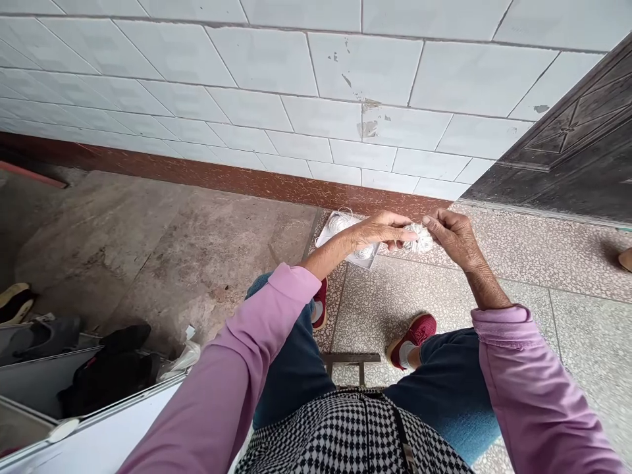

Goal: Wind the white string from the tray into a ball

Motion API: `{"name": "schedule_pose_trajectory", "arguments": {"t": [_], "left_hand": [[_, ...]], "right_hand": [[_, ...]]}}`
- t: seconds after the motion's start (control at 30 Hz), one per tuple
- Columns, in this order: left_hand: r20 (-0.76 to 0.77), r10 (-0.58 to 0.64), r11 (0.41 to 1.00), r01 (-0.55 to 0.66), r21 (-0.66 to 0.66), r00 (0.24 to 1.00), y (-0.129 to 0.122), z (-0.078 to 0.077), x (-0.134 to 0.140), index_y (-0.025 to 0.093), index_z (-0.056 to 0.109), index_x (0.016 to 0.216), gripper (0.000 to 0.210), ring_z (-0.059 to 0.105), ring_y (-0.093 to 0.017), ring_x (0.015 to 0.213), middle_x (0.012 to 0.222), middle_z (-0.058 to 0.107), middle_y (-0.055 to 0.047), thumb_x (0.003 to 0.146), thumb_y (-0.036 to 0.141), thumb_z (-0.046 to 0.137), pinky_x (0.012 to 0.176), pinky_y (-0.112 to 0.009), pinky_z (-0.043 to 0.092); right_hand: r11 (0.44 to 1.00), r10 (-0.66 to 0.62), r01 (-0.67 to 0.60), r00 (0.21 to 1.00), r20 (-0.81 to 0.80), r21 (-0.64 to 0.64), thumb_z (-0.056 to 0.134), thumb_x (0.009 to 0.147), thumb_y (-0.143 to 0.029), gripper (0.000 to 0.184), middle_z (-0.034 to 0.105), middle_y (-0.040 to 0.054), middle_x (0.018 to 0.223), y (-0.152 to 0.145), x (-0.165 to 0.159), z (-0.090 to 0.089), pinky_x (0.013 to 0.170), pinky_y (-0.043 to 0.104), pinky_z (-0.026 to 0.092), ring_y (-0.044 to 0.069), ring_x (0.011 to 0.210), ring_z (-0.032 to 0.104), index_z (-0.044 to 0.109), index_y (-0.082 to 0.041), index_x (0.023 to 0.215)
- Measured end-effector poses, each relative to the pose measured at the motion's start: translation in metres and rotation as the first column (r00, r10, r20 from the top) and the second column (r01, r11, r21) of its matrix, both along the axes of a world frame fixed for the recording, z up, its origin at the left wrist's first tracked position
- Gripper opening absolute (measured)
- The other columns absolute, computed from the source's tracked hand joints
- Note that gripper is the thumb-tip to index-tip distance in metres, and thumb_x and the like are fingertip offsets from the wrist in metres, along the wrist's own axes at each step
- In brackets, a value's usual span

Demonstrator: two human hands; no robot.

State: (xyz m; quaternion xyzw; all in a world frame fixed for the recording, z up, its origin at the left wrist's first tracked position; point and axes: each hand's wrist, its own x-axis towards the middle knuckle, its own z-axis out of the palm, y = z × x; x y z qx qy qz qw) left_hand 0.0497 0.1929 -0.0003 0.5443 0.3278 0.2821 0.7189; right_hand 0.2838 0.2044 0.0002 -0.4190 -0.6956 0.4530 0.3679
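That left hand [380,230], partly closed, is holding a white, knobbly, roundish bundle [419,241]; the right hand [455,237], curled tighter, is pinching its edge.

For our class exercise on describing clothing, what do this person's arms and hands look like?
The left sleeve and right sleeve are plain pinkish purple, each folded back at its end. The left hand and right hand are bare, with no gloves, watch or bracelet showing.
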Motion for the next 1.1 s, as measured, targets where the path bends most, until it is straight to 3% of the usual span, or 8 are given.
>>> {"name": "schedule_pose_trajectory", "arguments": {"t": [0.2, 0.33, 0.47, 0.63, 0.8, 0.93, 1.0, 1.1], "left_hand": [[0.183, 0.305, 0.951, -0.286, -0.12, 0.935, 0.01, -0.003, -0.006, 0.018, 0.061, 0.1, 0.049, 0.071, -0.014, 0.083, 0.104, 0.075, -0.007, 0.07, 0.039, 0.094, 0.072, -0.03, 0.059], [0.029, 0.508, 0.854, -0.508, 0.11, 0.861, 0.022, -0.01, -0.018, 0.021, 0.051, 0.089, 0.04, 0.059, -0.01, 0.072, 0.088, 0.064, 0.002, 0.066, 0.022, 0.084, 0.062, -0.025, 0.046], [-0.105, 0.35, 0.898, -0.302, 0.32, 0.931, 0.019, -0.015, -0.017, 0.02, 0.056, 0.091, 0.037, 0.052, -0.01, 0.071, 0.084, 0.059, 0.003, 0.063, 0.016, 0.081, 0.062, -0.025, 0.04], [0.095, 0.048, 0.993, -0.058, 0.105, 0.994, 0.008, -0.008, -0.005, 0.021, 0.063, 0.118, 0.056, 0.066, -0.017, 0.085, 0.11, 0.072, -0.006, 0.068, 0.025, 0.086, 0.073, -0.032, 0.055], [0.207, 0.246, 0.968, -0.252, 0.002, 0.947, 0.013, -0.007, -0.01, 0.018, 0.067, 0.122, 0.055, 0.071, -0.021, 0.099, 0.122, 0.073, -0.013, 0.074, 0.033, 0.087, 0.084, -0.036, 0.06], [-0.04, 0.383, 0.9, -0.363, 0.24, 0.923, 0.019, -0.019, -0.019, 0.016, 0.071, 0.115, 0.046, 0.069, -0.021, 0.098, 0.116, 0.072, -0.012, 0.073, 0.028, 0.086, 0.084, -0.038, 0.058], [-0.177, 0.318, 0.903, -0.241, 0.356, 0.931, 0.018, -0.021, -0.021, 0.016, 0.073, 0.11, 0.041, 0.068, -0.021, 0.096, 0.111, 0.073, -0.01, 0.073, 0.025, 0.086, 0.087, -0.04, 0.057], [-0.193, 0.008, 0.966, 0.042, 0.255, 0.981, 0.013, -0.013, -0.02, 0.019, 0.077, 0.112, 0.041, 0.072, -0.024, 0.099, 0.111, 0.076, -0.01, 0.073, 0.027, 0.087, 0.09, -0.042, 0.058]], "right_hand": [[0.994, 0.108, -0.109, 0.993, 0.043, 0.001, 0.06, 0.099, -0.084, 0.066, 0.046, -0.0033, 0.062, -0.013, -0.026, -0.002, 0.052, 0.03, 0.029, 0.011, 0.056, 0.037, 0.058, -0.022, 0.076], [0.941, 0.328, -0.321, 0.943, 0.055, -0.111, 0.06, 0.102, -0.08, 0.062, 0.046, -0.0042, 0.064, -0.027, -0.032, 0.012, 0.052, 0.028, 0.031, 0.011, 0.057, 0.038, 0.062, -0.021, 0.08], [0.978, 0.187, -0.191, 0.981, -0.052, -0.088, 0.07, 0.1, -0.074, 0.056, 0.046, -0.0047, 0.063, -0.019, -0.018, 0.019, 0.05, 0.028, 0.028, 0.01, 0.054, 0.035, 0.061, -0.023, 0.078], [0.999, 0.033, -0.033, 0.999, 0.021, -0.007, 0.071, 0.097, -0.077, 0.065, 0.044, -0.0038, 0.058, 0.002, -0.001, -0.003, 0.051, 0.03, 0.028, 0.01, 0.053, 0.034, 0.051, -0.024, 0.066], [0.966, 0.256, -0.243, 0.946, 0.198, -0.089, 0.058, 0.104, -0.073, 0.058, 0.055, -0.001, 0.062, -0.014, -0.021, -0.013, 0.054, 0.03, 0.037, 0.012, 0.055, 0.047, 0.062, -0.021, 0.079], [0.899, 0.413, -0.392, 0.908, 0.074, -0.196, 0.064, 0.106, -0.064, 0.05, 0.058, -0.0014, 0.066, -0.028, -0.033, 0.004, 0.054, 0.027, 0.042, 0.011, 0.058, 0.052, 0.06, -0.021, 0.079], [0.913, 0.351, -0.35, 0.936, -0.032, -0.212, 0.07, 0.103, -0.064, 0.048, 0.057, -0.0027, 0.067, -0.026, -0.028, 0.012, 0.05, 0.025, 0.04, 0.01, 0.055, 0.049, 0.063, -0.022, 0.082], [0.974, 0.124, -0.147, 0.983, -0.137, -0.171, 0.079, 0.097, -0.063, 0.046, 0.053, -0.005, 0.062, -0.014, -0.013, 0.016, 0.044, 0.025, 0.032, 0.008, 0.049, 0.041, 0.065, -0.023, 0.08]]}}
